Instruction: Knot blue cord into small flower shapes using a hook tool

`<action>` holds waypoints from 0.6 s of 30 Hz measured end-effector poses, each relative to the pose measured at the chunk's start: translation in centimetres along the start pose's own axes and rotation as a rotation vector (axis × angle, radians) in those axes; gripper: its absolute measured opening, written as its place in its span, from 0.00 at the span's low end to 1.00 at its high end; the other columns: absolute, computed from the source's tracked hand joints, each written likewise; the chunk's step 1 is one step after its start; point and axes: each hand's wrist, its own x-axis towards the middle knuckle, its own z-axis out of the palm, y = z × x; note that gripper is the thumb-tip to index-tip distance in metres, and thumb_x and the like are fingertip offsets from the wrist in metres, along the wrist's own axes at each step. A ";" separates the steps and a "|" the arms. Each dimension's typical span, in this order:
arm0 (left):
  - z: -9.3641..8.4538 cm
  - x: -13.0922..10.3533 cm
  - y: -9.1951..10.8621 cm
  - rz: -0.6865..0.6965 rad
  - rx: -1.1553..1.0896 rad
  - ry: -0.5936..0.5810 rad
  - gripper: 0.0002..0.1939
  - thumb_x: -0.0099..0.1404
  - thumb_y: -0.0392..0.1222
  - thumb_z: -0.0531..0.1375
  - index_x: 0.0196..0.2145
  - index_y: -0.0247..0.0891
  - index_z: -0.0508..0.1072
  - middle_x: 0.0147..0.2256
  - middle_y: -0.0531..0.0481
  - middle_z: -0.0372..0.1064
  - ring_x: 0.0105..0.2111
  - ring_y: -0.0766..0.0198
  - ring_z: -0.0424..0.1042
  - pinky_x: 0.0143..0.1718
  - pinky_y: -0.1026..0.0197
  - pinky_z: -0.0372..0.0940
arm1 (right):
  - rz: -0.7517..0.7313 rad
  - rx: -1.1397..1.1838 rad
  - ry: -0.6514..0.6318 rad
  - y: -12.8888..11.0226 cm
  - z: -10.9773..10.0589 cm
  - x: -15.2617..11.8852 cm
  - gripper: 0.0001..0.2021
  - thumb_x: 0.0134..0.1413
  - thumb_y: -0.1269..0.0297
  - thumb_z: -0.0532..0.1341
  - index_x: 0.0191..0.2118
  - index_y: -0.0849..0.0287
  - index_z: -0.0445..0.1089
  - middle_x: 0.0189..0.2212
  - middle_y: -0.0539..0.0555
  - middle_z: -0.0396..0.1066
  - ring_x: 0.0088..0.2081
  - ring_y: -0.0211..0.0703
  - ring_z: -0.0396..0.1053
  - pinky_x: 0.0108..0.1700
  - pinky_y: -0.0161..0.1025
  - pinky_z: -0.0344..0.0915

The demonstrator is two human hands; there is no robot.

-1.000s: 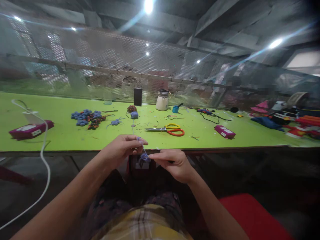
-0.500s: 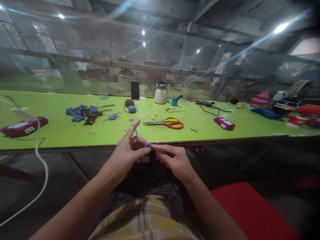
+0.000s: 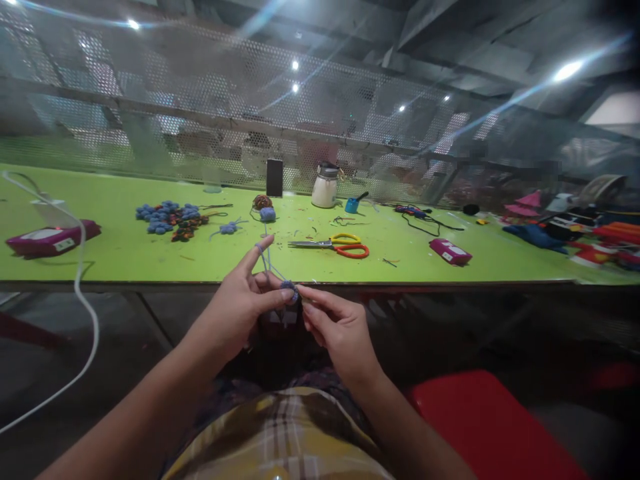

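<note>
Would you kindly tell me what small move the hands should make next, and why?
I'd probably have the right hand work the bluish yarn into the small bluish piece, since the left hand pinches that piece, the yarn runs to it from the raised left index finger, and the right hand is at its edge.

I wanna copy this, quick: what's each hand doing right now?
Left hand: holding the blue yarn piece, thumb on it, forefinger raised, a strand looped around it.
Right hand: pinched closed beside the piece; can't tell on what.
</note>
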 end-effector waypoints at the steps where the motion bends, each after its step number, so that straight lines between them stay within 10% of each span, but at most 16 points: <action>1: -0.1 -0.1 0.2 -0.015 0.020 -0.010 0.52 0.45 0.28 0.67 0.63 0.44 0.47 0.23 0.58 0.67 0.24 0.69 0.68 0.29 0.66 0.64 | 0.004 -0.008 -0.026 -0.3 -0.1 0.0 0.14 0.49 0.64 0.63 0.42 0.61 0.76 0.17 0.47 0.61 0.17 0.27 0.51 0.17 0.27 0.45; 11: -0.9 -1.2 1.2 -0.236 -0.146 -0.166 0.49 0.49 0.24 0.64 0.63 0.41 0.46 0.24 0.55 0.67 0.23 0.68 0.68 0.28 0.67 0.63 | 0.117 -0.101 -0.253 -2.4 -1.8 0.5 0.13 0.49 0.62 0.64 0.40 0.63 0.73 0.17 0.47 0.64 0.14 0.26 0.53 0.14 0.26 0.49; 18: -0.8 -1.7 1.4 -0.208 -0.124 -0.237 0.52 0.50 0.26 0.65 0.63 0.50 0.42 0.25 0.54 0.69 0.25 0.68 0.68 0.29 0.67 0.62 | -0.135 -0.391 -0.333 -4.4 -2.8 0.7 0.07 0.52 0.66 0.62 0.35 0.64 0.75 0.20 0.50 0.68 0.17 0.29 0.59 0.18 0.28 0.56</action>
